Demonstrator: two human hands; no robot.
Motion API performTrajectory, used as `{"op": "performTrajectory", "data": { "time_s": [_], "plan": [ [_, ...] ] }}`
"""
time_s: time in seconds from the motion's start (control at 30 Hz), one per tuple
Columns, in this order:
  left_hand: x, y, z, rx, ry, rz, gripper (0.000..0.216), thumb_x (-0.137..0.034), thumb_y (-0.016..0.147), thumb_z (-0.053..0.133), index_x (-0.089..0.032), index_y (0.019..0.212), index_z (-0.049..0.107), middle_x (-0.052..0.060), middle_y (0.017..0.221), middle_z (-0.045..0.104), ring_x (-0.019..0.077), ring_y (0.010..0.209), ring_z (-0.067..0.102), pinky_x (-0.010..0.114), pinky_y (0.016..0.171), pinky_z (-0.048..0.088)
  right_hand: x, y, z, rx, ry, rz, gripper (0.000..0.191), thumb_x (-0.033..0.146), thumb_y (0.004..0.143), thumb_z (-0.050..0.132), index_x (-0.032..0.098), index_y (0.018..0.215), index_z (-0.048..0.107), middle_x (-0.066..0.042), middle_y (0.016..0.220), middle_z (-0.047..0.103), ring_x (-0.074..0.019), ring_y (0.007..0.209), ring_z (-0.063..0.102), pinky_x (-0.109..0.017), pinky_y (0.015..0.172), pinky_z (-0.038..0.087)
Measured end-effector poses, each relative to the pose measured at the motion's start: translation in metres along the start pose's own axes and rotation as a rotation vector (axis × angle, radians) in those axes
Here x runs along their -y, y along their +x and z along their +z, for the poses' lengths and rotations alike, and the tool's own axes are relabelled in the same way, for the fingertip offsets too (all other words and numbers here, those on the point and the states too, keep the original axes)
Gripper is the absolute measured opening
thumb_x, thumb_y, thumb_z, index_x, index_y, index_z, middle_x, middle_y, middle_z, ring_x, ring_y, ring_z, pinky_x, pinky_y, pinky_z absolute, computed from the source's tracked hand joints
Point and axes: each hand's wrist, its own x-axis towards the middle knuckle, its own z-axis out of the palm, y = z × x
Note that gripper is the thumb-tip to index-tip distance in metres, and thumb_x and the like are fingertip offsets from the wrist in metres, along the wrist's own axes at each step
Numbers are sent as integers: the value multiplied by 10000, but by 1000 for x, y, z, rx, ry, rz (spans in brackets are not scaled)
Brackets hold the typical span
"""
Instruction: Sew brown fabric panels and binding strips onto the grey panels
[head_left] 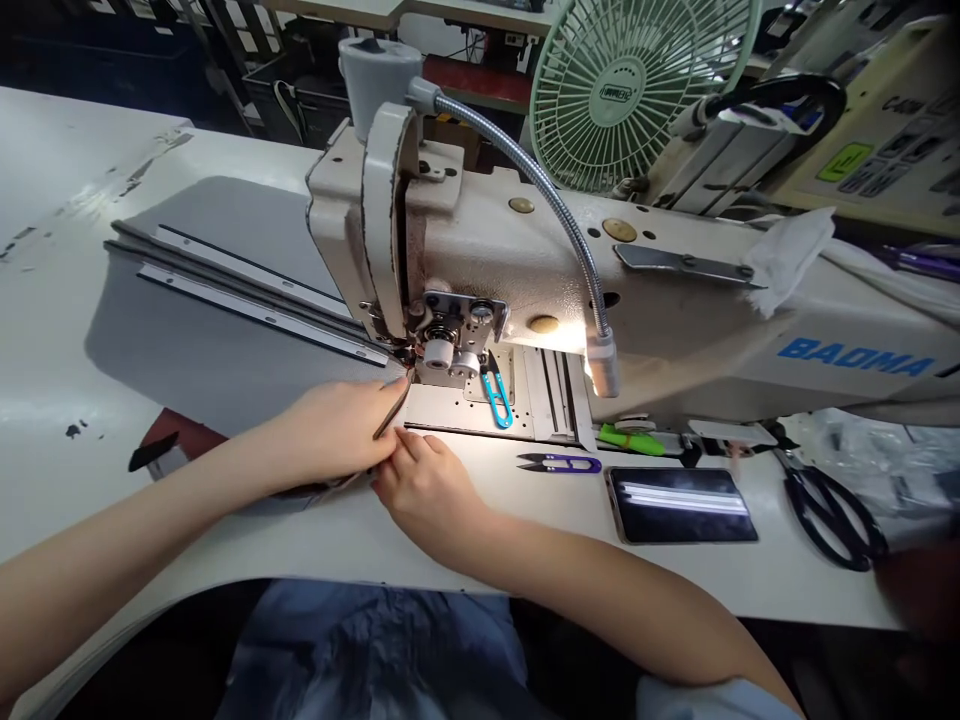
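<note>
Dark narrow strip (391,412) is lying on the white worktop (75,400), running up to the presser foot (439,355) of the sewing machine (675,330). The left hand (337,425) is closing its fingers over the strip, and the right hand (427,490), touching it, is pinching the strip's near end. Purple thread snips (561,463) and a phone (681,505) are lying to the right.

Gooseneck lamp (602,362) glare on needle plate, edges warped, dim
</note>
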Motion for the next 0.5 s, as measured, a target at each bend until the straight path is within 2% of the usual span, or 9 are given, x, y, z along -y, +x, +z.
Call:
{"op": "performTrajectory", "data": {
  "time_s": [0.07, 0.13, 0.23, 0.33, 0.5],
  "plan": [
    [2, -8, -2, 55, 4, 65, 415, -318, 889, 459, -225, 1285, 536, 72, 1016, 730, 296, 866, 688, 350, 673, 479, -3, -1, 2, -44, 7, 5, 224, 57, 951, 471, 36, 1002, 688, -210, 1061, 713, -285, 1014, 648, -380, 763, 524],
    [3, -11, 1, 80, 13, 68, 359, -248, 900, 421, -225, 1222, 577, 67, 940, 734, 285, 822, 691, 346, 663, 472, -5, -1, 3, -82, 15, 23, 239, 56, 962, 447, 47, 994, 683, -201, 1062, 717, -273, 1009, 660, -375, 773, 539],
    [3, -4, 13, 17, 16, 21, 455, -145, 917, 357, -192, 1325, 552, 102, 1032, 736, 282, 909, 701, 357, 723, 488, -7, 1, 4, -97, 33, 57, 277, 52, 984, 406, 55, 1011, 682, -199, 1095, 715, -249, 1028, 664, -370, 836, 551],
    [3, 7, 20, -38, 48, -1, 503, -139, 941, 358, -152, 1429, 479, 144, 1073, 729, 290, 957, 703, 360, 732, 495, -11, 4, 7, -85, 67, 89, 272, 59, 992, 415, 61, 1025, 685, -196, 1124, 709, -247, 1067, 656, -364, 868, 552],
    [1, 9, 16, -121, 116, 1, 482, -110, 936, 374, -123, 1398, 509, 152, 1074, 712, 287, 897, 698, 355, 665, 483, -19, 8, 16, -45, 130, 141, 210, 83, 978, 507, 42, 1106, 669, -205, 1254, 651, -247, 1207, 579, -368, 978, 513]
  ]
}}
